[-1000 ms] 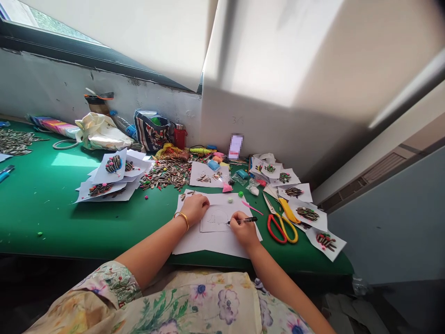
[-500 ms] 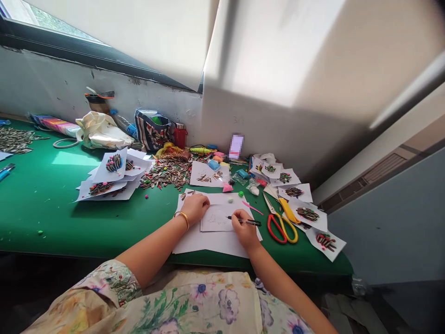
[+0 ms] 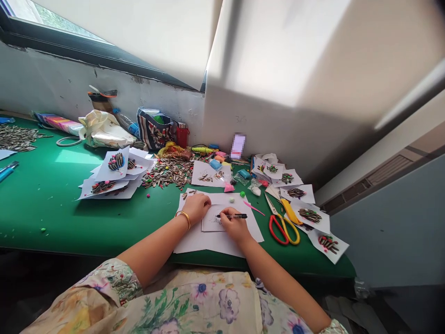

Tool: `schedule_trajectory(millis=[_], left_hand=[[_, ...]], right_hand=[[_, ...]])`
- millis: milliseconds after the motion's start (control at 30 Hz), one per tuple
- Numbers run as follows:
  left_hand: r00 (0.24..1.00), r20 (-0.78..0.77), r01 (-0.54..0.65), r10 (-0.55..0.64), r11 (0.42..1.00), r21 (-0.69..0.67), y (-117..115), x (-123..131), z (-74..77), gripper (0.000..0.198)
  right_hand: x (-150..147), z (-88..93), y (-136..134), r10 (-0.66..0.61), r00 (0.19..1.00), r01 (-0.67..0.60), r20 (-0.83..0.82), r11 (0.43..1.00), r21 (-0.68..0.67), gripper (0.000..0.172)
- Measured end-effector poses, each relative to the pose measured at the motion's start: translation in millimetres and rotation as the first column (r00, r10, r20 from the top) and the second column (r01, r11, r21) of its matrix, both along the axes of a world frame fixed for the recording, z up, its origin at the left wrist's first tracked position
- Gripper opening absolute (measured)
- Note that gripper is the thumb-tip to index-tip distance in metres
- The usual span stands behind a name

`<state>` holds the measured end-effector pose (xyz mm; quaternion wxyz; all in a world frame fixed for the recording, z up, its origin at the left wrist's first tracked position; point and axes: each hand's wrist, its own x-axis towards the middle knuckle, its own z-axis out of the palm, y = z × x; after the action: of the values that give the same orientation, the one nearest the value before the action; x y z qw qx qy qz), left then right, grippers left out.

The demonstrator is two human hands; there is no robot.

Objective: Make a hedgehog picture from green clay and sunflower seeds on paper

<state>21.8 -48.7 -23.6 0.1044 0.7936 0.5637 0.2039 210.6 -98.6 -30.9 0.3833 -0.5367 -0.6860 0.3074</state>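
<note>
My right hand (image 3: 233, 222) is closed around a black pen (image 3: 239, 215), its tip on a small white card (image 3: 208, 222) that bears thin drawn lines. The card lies on larger white sheets (image 3: 194, 243). My left hand (image 3: 196, 207) rests at the card's upper left edge, fingers curled and together; whether anything is under them is hidden. A few seeds (image 3: 185, 195) lie just above that hand. Beyond the card are a green lump of clay (image 3: 242, 194) and a pink tool (image 3: 254, 208).
Scissors with red and yellow handles (image 3: 283, 227) lie to the right, beside a yellow object (image 3: 290, 211) and seed-decorated cards (image 3: 309, 215). More decorated cards (image 3: 113, 178) are stacked left. A seed pile (image 3: 170, 171), bags and a red bottle (image 3: 181, 135) stand behind.
My right hand has moved left across the card with the pen, and its tip is now nearer my left hand. My left hand has stayed in place.
</note>
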Motion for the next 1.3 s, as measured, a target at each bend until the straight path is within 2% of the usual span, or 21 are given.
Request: schedule_trajectory(millis=[700,933,1300], left_hand=[[1.000,0.007,0.004,-0.004,1.000,0.010,1,0,-0.8,0.016],[1.000,0.003,0.007,-0.007,1.000,0.020,0,0,-0.8,0.016],[1.000,0.001,0.014,-0.014,1.000,0.028,1,-1,-3.2,0.016]], right_hand=[[0,-3.4,0,-0.005,0.999,0.005,0.040,1.000,-0.003,0.014],[0,-3.3,-1,-0.005,1.000,0.005,-0.004,1.000,0.020,0.014],[11,-3.0,7,-0.063,0.990,0.070,-0.127,0.996,0.050,0.023]])
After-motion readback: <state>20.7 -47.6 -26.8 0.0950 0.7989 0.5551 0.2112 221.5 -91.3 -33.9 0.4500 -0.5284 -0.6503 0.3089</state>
